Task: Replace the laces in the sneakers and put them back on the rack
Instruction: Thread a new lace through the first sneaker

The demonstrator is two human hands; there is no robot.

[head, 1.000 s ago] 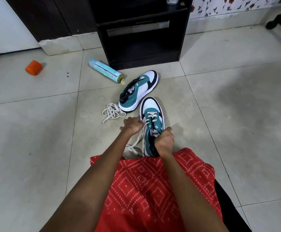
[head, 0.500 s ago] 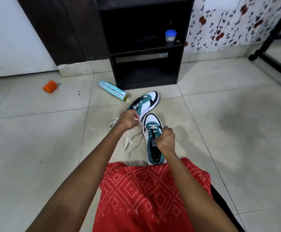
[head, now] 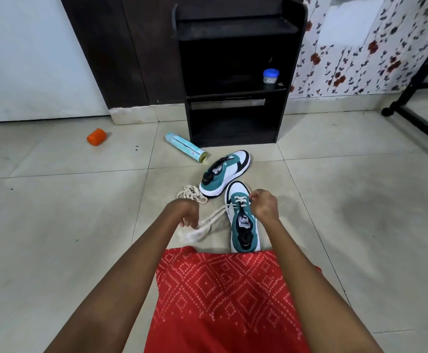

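Note:
A teal and white sneaker [head: 243, 225] stands on the floor in front of my red-clad lap, toe pointing away. A cream lace [head: 215, 216] is threaded through its front eyelets and trails off to the left. My left hand [head: 186, 212] holds the loose part of that lace left of the shoe. My right hand [head: 265, 203] pinches the lace at the eyelets on the shoe's right side. The second sneaker [head: 224, 173] lies just beyond, unlaced, tipped toward the rack. A bundled spare lace [head: 190, 193] lies to its left.
A black shoe rack [head: 233, 72] stands against the wall ahead, with a small blue-lidded jar [head: 271, 76] on its middle shelf. A light blue spray can [head: 186, 147] lies by its foot and an orange cap [head: 96, 136] farther left. A black stand leg [head: 419, 123] crosses the right.
My left hand has dropped back toward me and to the left, drawing the lace out sideways. My right hand has moved forward from the tongue to the front eyelets. The camera has tilted up.

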